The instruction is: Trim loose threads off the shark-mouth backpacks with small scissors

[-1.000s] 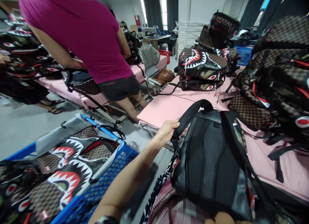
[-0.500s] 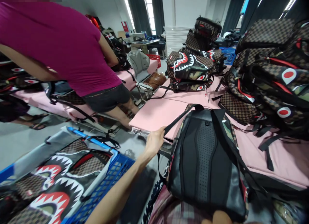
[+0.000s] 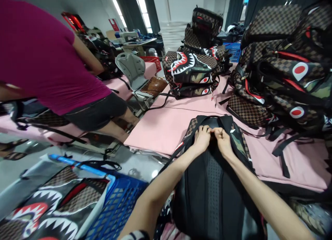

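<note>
A black-backed backpack (image 3: 215,184) with checkered and camouflage sides leans against the pink table edge and my lap, its padded back panel facing me. Both my hands are at the top of that panel, just below the carry handle, fingertips close together. My left hand (image 3: 202,139) is closed, fingers curled on the panel between the shoulder straps. Thumb and fingers of my right hand (image 3: 222,140) pinch at the same spot. The small part between the fingertips is hidden. A shoulder strap (image 3: 178,150) hangs down the left side.
On the pink table (image 3: 155,129), shark-print backpacks (image 3: 192,70) are stacked at the back, with a taller pile (image 3: 287,77) at right. A blue crate (image 3: 121,195) of printed bags stands at lower left. A person in a magenta shirt (image 3: 52,60) works beyond it, near a grey chair (image 3: 131,70).
My left hand has let go of the left shoulder strap and moved right to the panel's top. My right hand has risen from the backpack's bottom to meet it. The view has shifted right.
</note>
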`<state>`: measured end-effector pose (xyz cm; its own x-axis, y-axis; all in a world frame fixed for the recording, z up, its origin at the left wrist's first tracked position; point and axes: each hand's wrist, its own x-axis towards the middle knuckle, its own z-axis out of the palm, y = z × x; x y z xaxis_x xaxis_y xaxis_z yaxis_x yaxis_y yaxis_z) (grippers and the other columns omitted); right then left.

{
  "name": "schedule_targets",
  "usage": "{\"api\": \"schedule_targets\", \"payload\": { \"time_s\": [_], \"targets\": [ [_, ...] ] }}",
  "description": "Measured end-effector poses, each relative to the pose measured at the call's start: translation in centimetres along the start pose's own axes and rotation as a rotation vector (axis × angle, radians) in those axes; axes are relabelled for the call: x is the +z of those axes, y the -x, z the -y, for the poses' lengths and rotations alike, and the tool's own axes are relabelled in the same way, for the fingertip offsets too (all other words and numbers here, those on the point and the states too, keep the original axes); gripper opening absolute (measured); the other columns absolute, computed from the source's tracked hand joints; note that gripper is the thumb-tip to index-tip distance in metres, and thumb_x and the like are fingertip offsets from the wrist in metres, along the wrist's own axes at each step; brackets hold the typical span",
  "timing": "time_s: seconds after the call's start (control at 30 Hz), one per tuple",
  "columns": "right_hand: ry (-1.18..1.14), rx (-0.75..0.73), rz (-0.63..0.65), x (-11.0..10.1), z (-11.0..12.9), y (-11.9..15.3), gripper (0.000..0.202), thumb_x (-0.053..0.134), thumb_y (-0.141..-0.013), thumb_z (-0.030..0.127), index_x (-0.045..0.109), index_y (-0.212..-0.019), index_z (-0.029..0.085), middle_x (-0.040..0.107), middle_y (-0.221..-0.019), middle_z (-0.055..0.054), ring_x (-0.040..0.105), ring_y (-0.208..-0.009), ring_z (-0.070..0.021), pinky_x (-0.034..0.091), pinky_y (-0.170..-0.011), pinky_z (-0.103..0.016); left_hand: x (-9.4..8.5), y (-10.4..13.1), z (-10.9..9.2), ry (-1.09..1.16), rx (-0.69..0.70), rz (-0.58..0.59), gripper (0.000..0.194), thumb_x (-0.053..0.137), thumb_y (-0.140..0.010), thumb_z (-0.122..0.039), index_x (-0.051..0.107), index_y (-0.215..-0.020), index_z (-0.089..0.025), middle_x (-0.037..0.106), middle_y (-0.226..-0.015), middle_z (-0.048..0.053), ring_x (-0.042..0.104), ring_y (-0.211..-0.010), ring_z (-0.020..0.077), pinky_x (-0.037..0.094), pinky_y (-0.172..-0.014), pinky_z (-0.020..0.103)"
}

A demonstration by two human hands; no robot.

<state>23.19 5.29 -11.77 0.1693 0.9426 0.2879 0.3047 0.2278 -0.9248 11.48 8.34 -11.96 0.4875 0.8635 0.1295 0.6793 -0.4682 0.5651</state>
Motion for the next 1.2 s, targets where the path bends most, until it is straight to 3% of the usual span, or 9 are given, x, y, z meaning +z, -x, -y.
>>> {"api": "schedule_targets", "payload": {
  "time_s": [0.1, 0.23, 0.3, 0.4, 0.57, 0.7, 0.87, 0.97, 1.2],
  "targets": [
    [0.362, -0.085, 0.155, -5.3, -4.1, -2.9, 0.024, 0.038, -0.076, 0.015, 0.059, -0.086, 0.019, 0.06, -0.091, -0.007, 0.053, -0.091, -0.021, 0.039, -0.084, -0.034, -0.8, -3.4, 1.3, -0.225, 0.045, 0.148, 0.036, 0.069, -0.07, -0.027, 0.058, -0.101, -0.014, 0.055, -0.104, 0.014, 0.046, -0.102, 0.0305, 0.039, -0.085, 0.042],
    [0.68, -0.162, 0.378, -9.2, -5.2, -4.0, 0.045, 0.035, -0.063, 0.0, 0.061, -0.096, 0.018, 0.061, -0.09, -0.006, 0.053, -0.087, -0.0187, 0.039, -0.078, -0.03, -0.3, -2.1, 1.6, -0.327, 0.174, 0.152, 0.024, 0.065, -0.075, -0.025, 0.057, -0.095, -0.014, 0.055, -0.096, 0.011, 0.049, -0.095, 0.0273, 0.038, -0.085, 0.041],
    [0.836, -0.24, 0.492, -9.3, -4.7, -3.3, 0.04, 0.037, -0.068, -0.001, 0.061, -0.093, 0.019, 0.06, -0.086, -0.005, 0.052, -0.083, -0.0189, 0.038, -0.071, -0.028, 0.7, 0.1, 1.5, -0.371, 0.211, 0.092, 0.013, 0.049, -0.084, -0.016, 0.056, -0.095, -0.014, 0.055, -0.097, 0.011, 0.048, -0.095, 0.0248, 0.039, -0.084, 0.039],
    [1.054, -0.356, 0.534, -8.8, -3.9, -0.4, 0.024, 0.04, -0.079, 0.007, 0.061, -0.083, 0.019, 0.056, -0.081, -0.006, 0.048, -0.078, -0.0199, 0.033, -0.062, -0.029, 2.5, 3.8, 2.0, -0.383, 0.23, 0.057, 0.024, 0.036, -0.089, -0.012, 0.056, -0.1, -0.016, 0.055, -0.099, 0.009, 0.048, -0.093, 0.0212, 0.04, -0.083, 0.034],
    [1.199, -0.538, 0.629, -8.9, -2.9, 6.3, 0.02, 0.044, -0.081, 0.008, 0.058, -0.086, 0.021, 0.054, -0.082, -0.004, 0.043, -0.077, -0.0202, 0.03, -0.065, -0.032, 4.4, 8.6, 3.3, -0.292, 0.302, 0.057, 0.026, 0.034, -0.092, -0.017, 0.056, -0.106, -0.019, 0.059, -0.095, 0.005, 0.048, -0.094, 0.0172, 0.042, -0.085, 0.028],
    [1.165, -0.539, 0.564, -9.0, -3.1, 8.7, 0.019, 0.045, -0.084, 0.009, 0.057, -0.091, 0.021, 0.054, -0.085, -0.003, 0.042, -0.079, -0.0189, 0.029, -0.067, -0.031, 4.6, 9.9, 3.5, -0.254, 0.353, 0.034, 0.028, 0.037, -0.089, -0.012, 0.056, -0.11, -0.016, 0.06, -0.098, 0.007, 0.048, -0.095, 0.0182, 0.043, -0.084, 0.029],
    [1.233, -0.502, 0.549, -7.6, -3.8, 7.0, 0.016, 0.046, -0.09, 0.023, 0.055, -0.078, 0.019, 0.05, -0.074, -0.003, 0.04, -0.074, -0.0191, 0.026, -0.062, -0.031, 4.4, 9.1, 3.3, -0.216, 0.321, 0.037, 0.031, 0.039, -0.085, -0.008, 0.057, -0.109, -0.017, 0.06, -0.098, 0.006, 0.049, -0.093, 0.0176, 0.045, -0.082, 0.029],
    [1.264, -0.508, 0.561, -6.7, -3.9, 5.8, 0.012, 0.047, -0.089, 0.018, 0.055, -0.079, 0.017, 0.051, -0.077, -0.004, 0.041, -0.076, -0.0198, 0.027, -0.063, -0.031, 3.4, 7.7, 2.8, -0.221, 0.268, 0.069, 0.027, 0.038, -0.088, -0.016, 0.06, -0.102, -0.02, 0.061, -0.094, 0.005, 0.052, -0.09, 0.0166, 0.045, -0.079, 0.027],
    [1.188, -0.639, 0.548, -6.7, -4.1, 6.5, 0.018, 0.046, -0.083, 0.005, 0.055, -0.072, 0.015, 0.051, -0.073, -0.005, 0.042, -0.073, -0.0188, 0.029, -0.061, -0.03, 1.6, 0.9, -0.2, -0.342, -0.217, 0.278, 0.045, 0.044, -0.083, -0.055, 0.068, -0.082, -0.017, 0.067, -0.082, 0.011, 0.063, -0.083, 0.0254, 0.045, -0.072, 0.033]
  ]
}}
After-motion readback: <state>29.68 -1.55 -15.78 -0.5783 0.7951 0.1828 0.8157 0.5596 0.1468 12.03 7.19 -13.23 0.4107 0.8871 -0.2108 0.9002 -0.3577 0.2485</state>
